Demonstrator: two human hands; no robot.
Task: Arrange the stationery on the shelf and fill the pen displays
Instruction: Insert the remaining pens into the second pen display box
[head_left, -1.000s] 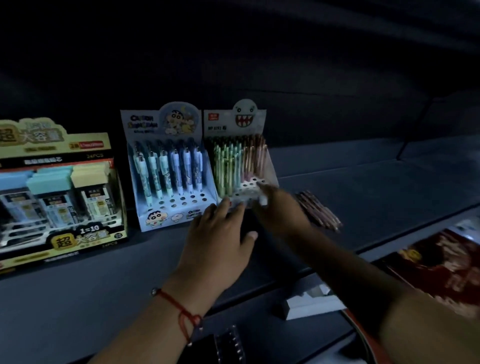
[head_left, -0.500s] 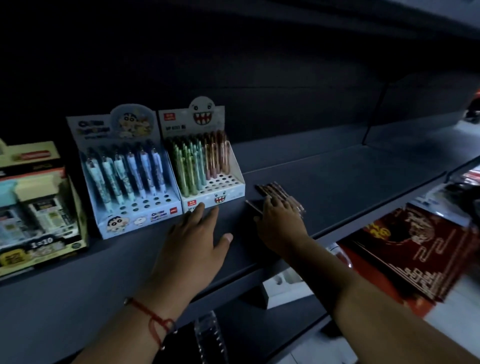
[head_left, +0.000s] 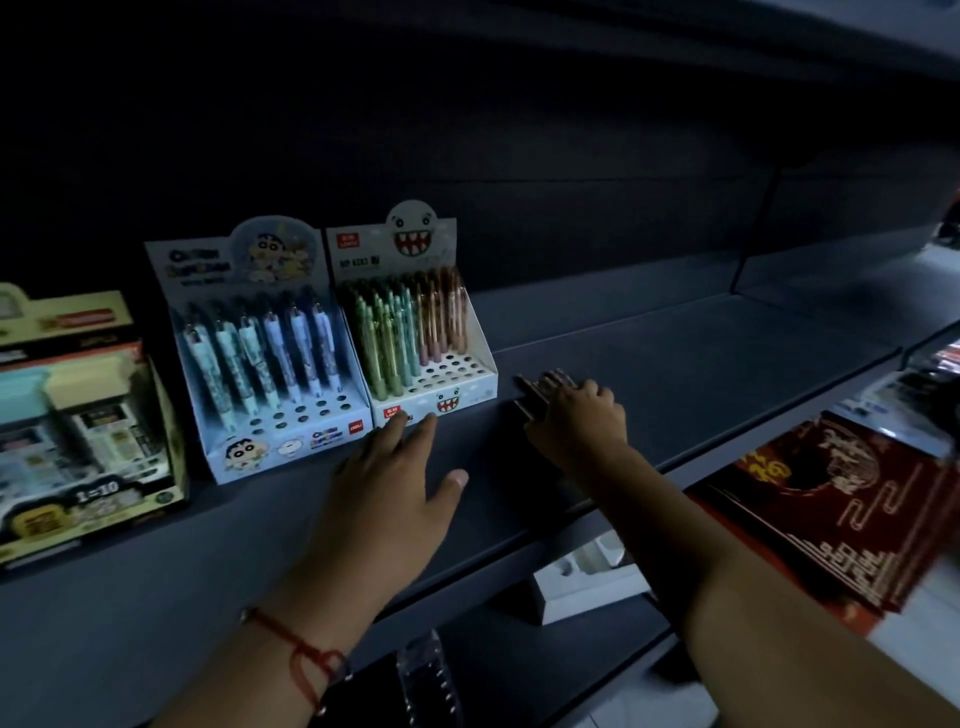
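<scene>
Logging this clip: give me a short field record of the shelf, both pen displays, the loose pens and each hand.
shelf: dark, dimly lit
monster display: green and brown pens at back, front holes empty
cartoon display: one row of blue pens, front holes empty
loose pens: lying on shelf, right of monster display
left hand: open, fingertips at monster display's front
right hand: on loose pens, grip unclear

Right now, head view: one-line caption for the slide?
Right hand on loose pens, left hand flat before the monster-face pen display.
</scene>
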